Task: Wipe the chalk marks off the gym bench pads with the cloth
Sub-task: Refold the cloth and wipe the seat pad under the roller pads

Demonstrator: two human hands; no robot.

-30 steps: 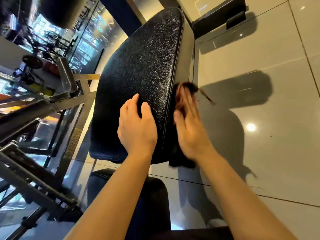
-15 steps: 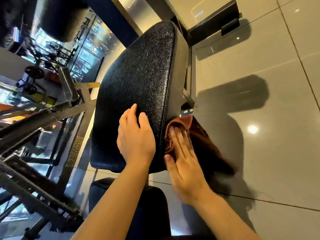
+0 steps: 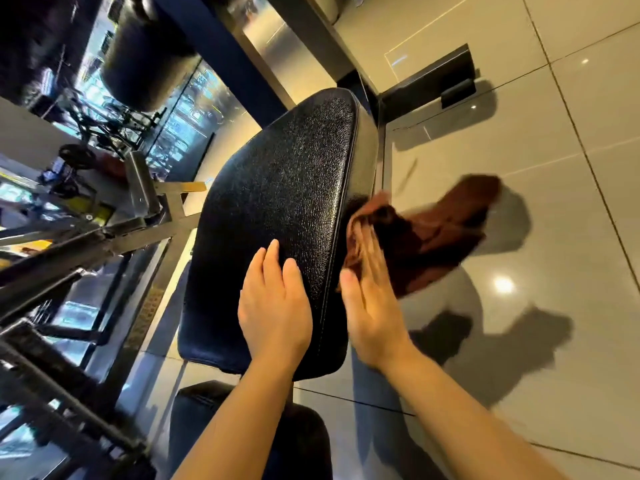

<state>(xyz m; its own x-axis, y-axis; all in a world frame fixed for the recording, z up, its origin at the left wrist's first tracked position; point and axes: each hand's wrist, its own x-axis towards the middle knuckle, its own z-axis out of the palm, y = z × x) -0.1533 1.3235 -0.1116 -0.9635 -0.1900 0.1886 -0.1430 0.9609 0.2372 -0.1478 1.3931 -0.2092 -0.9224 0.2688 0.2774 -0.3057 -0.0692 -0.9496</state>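
Pressing flat, my right hand (image 3: 372, 308) keeps straight fingers against the brown cloth (image 3: 426, 237) on the right side wall of the black bench pad (image 3: 277, 220), nothing curled or pinched that I can see, while my left hand (image 3: 273, 306) lies open and flat on the pad's top face at about six o'clock, steadying it. That pad fills the middle of my view and runs up toward twelve; a second dark pad (image 3: 249, 427) sits below it at six. A grey metal frame (image 3: 104, 233) crosses at nine, and glossy floor tiles (image 3: 554, 306) spread from one to five. Loose cloth flaps out, blurred, toward three. I see no chalk from here, so I judge this an edge pass: to do it well I would bunch the loose tail under the palm, keep even pressure along the seam, and overlap strokes. No brand, label or writing is readable.
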